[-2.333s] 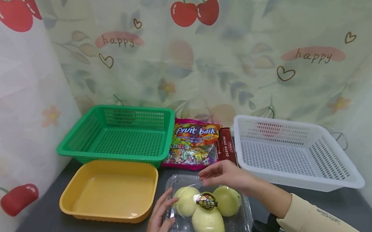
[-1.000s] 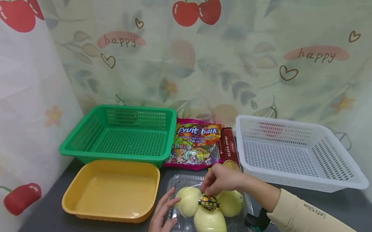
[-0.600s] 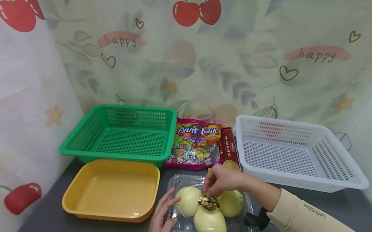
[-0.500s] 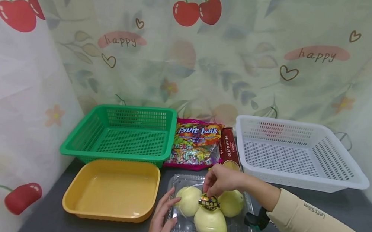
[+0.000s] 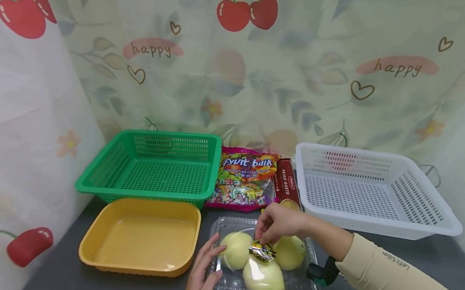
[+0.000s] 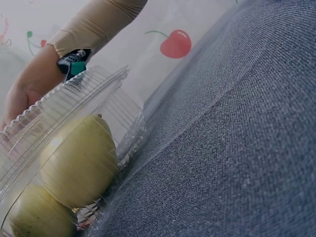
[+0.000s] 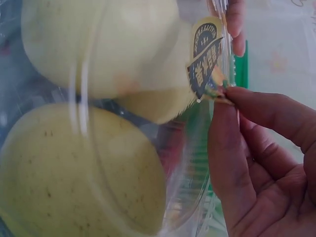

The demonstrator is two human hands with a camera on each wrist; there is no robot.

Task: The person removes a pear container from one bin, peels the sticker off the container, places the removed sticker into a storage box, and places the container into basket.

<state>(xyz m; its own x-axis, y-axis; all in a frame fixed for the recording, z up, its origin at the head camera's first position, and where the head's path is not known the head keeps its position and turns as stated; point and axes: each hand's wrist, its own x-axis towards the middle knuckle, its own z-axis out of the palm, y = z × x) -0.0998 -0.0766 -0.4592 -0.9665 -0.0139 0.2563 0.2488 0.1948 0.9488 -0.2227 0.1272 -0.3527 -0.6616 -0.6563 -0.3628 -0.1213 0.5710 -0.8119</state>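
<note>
A clear plastic clamshell box stands on the dark table, its lid down over several pale yellow-green fruits that look like speckled pears. On top of the lid is a black and gold sticker. My right hand pinches an edge of that sticker between thumb and forefinger; in the right wrist view the pinched edge is lifted and bent from the lid. Along the box's left side rests my left hand, its fingers extended and touching the box. The left wrist view shows the box from its side.
Left of the box is a yellow tray, with a green basket behind it. A candy bag and a dark red packet lie behind the box. At the back right stands a white basket.
The right hand came down onto the sticker and pinched its far edge. Since half a second ago that edge has lifted and the sticker has bent. The left hand stays in place.
</note>
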